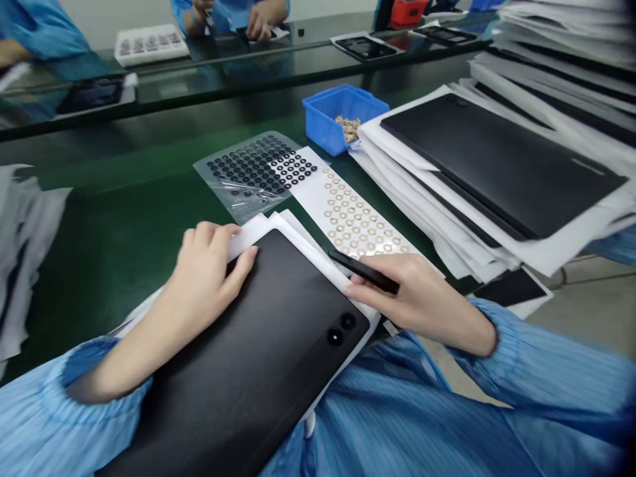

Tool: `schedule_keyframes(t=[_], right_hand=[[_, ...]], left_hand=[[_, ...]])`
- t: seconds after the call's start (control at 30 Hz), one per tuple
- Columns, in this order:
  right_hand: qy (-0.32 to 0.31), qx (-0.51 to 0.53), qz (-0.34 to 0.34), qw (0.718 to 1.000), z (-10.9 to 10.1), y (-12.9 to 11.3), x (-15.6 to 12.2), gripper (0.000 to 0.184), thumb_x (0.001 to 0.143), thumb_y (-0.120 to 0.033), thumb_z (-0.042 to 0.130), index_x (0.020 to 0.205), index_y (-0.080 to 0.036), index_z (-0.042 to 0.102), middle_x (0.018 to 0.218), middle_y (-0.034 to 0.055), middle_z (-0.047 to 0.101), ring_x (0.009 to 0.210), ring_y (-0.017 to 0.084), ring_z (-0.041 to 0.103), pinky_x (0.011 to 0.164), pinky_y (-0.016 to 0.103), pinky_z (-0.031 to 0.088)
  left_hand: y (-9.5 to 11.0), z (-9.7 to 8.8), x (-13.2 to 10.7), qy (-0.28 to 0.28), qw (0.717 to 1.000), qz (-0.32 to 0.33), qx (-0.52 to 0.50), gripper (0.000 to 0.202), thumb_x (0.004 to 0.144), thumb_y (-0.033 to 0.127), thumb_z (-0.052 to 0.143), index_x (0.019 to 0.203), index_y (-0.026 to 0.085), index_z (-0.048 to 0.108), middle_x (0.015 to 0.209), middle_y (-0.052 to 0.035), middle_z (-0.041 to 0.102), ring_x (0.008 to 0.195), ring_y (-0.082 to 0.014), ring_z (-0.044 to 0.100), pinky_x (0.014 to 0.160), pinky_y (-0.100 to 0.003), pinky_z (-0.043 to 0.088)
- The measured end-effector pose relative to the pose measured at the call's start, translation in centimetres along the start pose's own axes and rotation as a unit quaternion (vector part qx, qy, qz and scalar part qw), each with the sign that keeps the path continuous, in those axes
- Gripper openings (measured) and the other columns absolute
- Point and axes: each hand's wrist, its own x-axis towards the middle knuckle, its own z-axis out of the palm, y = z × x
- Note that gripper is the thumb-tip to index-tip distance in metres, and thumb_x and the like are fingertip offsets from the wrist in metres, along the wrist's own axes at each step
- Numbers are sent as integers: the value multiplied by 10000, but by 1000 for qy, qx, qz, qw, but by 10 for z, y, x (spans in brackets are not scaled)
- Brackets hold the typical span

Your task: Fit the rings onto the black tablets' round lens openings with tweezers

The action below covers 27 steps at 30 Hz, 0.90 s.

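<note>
Grey cloth [30, 252] lies in a heap on the green bench mat [124, 172], well left of the left hand [203, 291]. That hand's fingers [209, 235] sit close together and curl over the top edge of a black tablet panel [258, 358], with the thumb lying across its face, so it's basically gripping the thing. The panel has two round camera holes [341, 328] just below the right hand's fingertips, and it leans on the person's blue smock [397, 424], tilted off the bench edge. A white paper sheet [253, 235] pokes out from under it, right at the left fingertips. Just past those fingers is a clear bag of black rings [248, 175], touching a white-backed sheet of gold rings [352, 215] that runs up to the right hand [422, 298]. The right fingers [397, 271] are curled together, clamped on a slim black tool [362, 271], though I can't tell exactly what it is. Beyond the right fingers sit a blue plastic bin [342, 119] of small tan parts [348, 128] and a tall stack of black panels on white paper [497, 165]. Up top, a co-worker's hands [258, 23] work across the bench.
</note>
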Motion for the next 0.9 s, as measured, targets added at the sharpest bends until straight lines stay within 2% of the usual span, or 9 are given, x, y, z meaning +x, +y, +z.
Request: schedule_keyframes(t=[0.17, 0.27, 0.37, 0.43, 0.53, 0.63, 0.7, 0.8, 0.9], right_hand=[[43, -191, -86, 977, 3, -9, -9, 193, 845, -101, 515, 669, -172, 478, 658, 8, 532, 528, 126, 510, 514, 269, 333], [54, -195, -127, 971, 2, -11, -12, 196, 865, -104, 484, 685, -180, 473, 665, 1, 538, 516, 123, 509, 503, 270, 333], [77, -100, -108, 986, -1, -15, -10, 220, 903, -152, 455, 686, -187, 461, 646, -14, 530, 536, 107, 495, 527, 246, 363], [63, -9, -52, 997, -3, -19, -8, 264, 925, -223, 441, 663, -195, 433, 588, -32, 473, 517, 96, 452, 498, 222, 357], [12, 109, 20, 994, -3, -22, -3, 323, 914, -381, 474, 650, -203, 421, 573, -39, 412, 508, 96, 404, 456, 203, 349], [9, 182, 45, 982, -2, -20, 8, 346, 815, -466, 605, 666, -204, 436, 616, -35, 424, 534, 97, 418, 461, 196, 376], [36, 234, 56, 970, -2, -19, 20, 371, 776, -490, 652, 688, -205, 431, 636, -36, 416, 534, 92, 404, 451, 193, 375], [57, 334, 81, 937, -4, -21, 43, 392, 750, -530, 683, 771, -220, 444, 618, -59, 359, 488, 71, 333, 401, 178, 315], [33, 406, 87, 909, -7, -22, 61, 393, 780, -567, 644, 829, -215, 475, 564, -86, 301, 419, 36, 194, 359, 166, 174]], left_hand=[[2, 3, -4, 20, 1000, 5, 3, 506, 944, 452, 315, 1203, 92, 558, 1066, -145, 506, 1004, -308, 459, 915, -491, 423], [3, 2, -4, 26, 999, -14, 16, 493, 942, 454, 344, 1228, 105, 542, 1069, -139, 511, 992, -309, 460, 891, -496, 423], [4, -3, -3, 5, 998, -48, -37, 515, 940, 489, 355, 1228, 98, 526, 1058, -131, 528, 1018, -302, 485, 916, -475, 413], [6, -9, -4, 0, 995, -57, -79, 463, 946, 500, 348, 1087, 127, 584, 993, -106, 550, 985, -278, 517, 889, -430, 421], [9, -18, -7, 14, 989, -50, -135, 380, 950, 484, 360, 812, 178, 536, 827, -49, 563, 792, -208, 550, 717, -332, 420], [3, -29, -7, 15, 979, -66, -194, 361, 940, 520, 370, 806, 200, 468, 710, 6, 555, 625, -156, 518, 568, -277, 356], [-6, -40, -6, -24, 969, -71, -234, 395, 914, 575, 390, 850, 200, 495, 698, 15, 571, 601, -147, 518, 531, -255, 341], [-30, -60, -2, -73, 951, -84, -287, 478, 822, 644, 507, 769, 172, 563, 680, 6, 589, 592, -143, 530, 495, -233, 331], [-67, -79, 6, 31, 935, -181, -304, 498, 781, 647, 570, 760, 151, 614, 708, 3, 616, 608, -144, 552, 505, -226, 367]])
